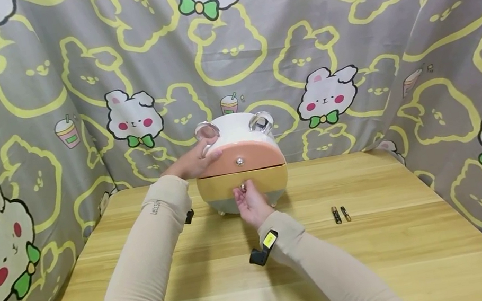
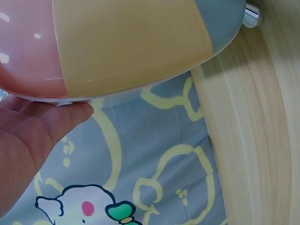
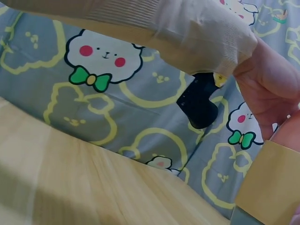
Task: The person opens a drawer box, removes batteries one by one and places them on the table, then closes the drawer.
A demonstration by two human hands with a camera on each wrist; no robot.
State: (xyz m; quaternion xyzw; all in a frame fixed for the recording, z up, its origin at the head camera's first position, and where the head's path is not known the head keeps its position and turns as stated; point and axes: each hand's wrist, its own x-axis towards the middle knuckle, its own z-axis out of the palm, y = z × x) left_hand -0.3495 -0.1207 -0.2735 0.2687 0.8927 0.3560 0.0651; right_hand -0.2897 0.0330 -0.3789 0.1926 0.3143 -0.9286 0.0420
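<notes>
A small rounded drawer cabinet with a white top (image 1: 234, 125) stands at the table's far side. Its front has a pink drawer (image 1: 265, 151) above a yellow drawer (image 1: 218, 186), with a grey-blue section (image 1: 226, 206) at the bottom. My right hand (image 1: 255, 207) pinches the silver knob (image 1: 243, 187) of the yellow drawer. A thin dark gap runs along that drawer's top edge. Against the cabinet's upper left side rests my left hand (image 1: 194, 160), thumb near the pink front and fingers by the clear ear-shaped ring (image 1: 206, 131). The left wrist view shows its thumb lying straight along the side.
Two batteries (image 1: 336, 215) of different thickness lie side by side on the wooden table (image 1: 385, 254), right of the cabinet. Patterned grey curtain (image 1: 323, 39) hangs behind the table and along both sides. Short feet (image 2: 252, 16) hold the cabinet off the tabletop.
</notes>
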